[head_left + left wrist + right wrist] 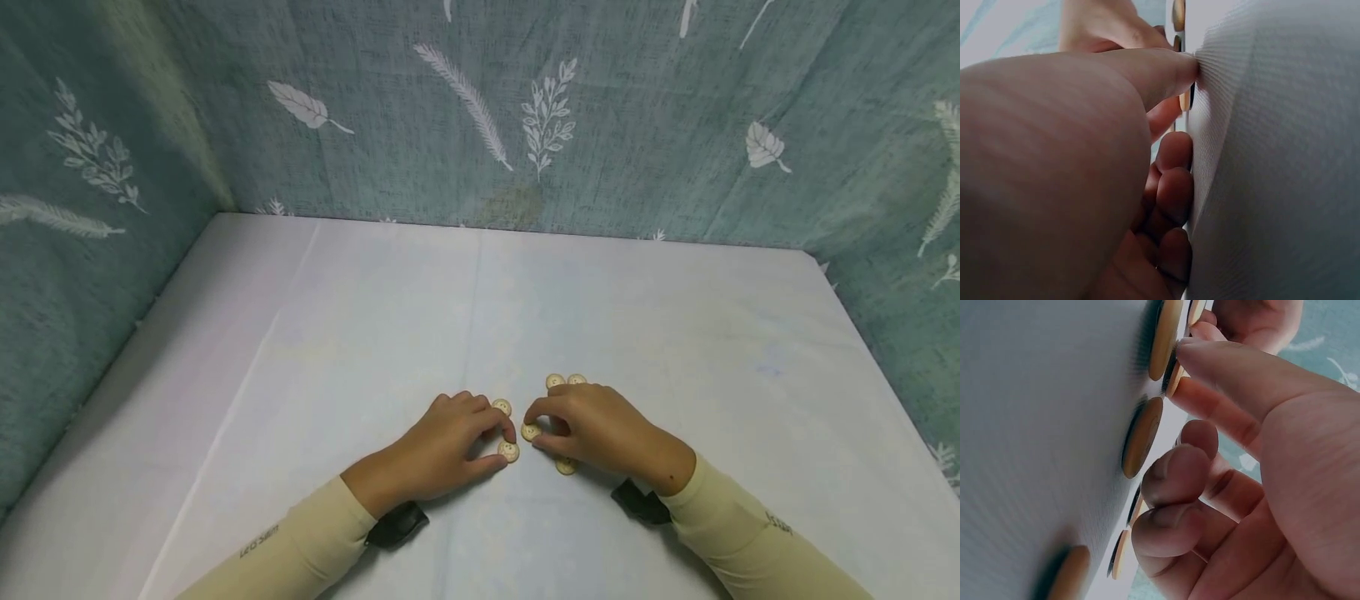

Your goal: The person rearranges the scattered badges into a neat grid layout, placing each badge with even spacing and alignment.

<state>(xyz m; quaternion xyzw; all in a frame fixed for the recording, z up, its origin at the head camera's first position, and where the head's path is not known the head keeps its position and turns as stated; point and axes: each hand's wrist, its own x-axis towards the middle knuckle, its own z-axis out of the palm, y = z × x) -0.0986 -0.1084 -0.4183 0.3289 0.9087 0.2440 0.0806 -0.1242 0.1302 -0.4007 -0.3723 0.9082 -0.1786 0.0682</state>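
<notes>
My left hand (pixel 453 442) rests low over the white table, thumb and index finger at opposite edges of a round wooden button (pixel 508 452), pinching it. Just beyond that index finger lies another button (pixel 502 407). Across a small gap, my right hand (pixel 600 427) pinches a button (pixel 531 432) by its edges, and the same button (pixel 1175 379) shows between thumb and index finger in the right wrist view. Two buttons (pixel 555 381) lie side by side past the right knuckles. One more button (pixel 566 466) is partly hidden under the right hand.
White cloth covers the table (pixel 360 308), with a long crease running down its left side. Green leaf-patterned fabric (pixel 637 125) hangs behind and at both sides. A dark strap piece (pixel 397 525) sits below the left wrist, another (pixel 641 502) below the right.
</notes>
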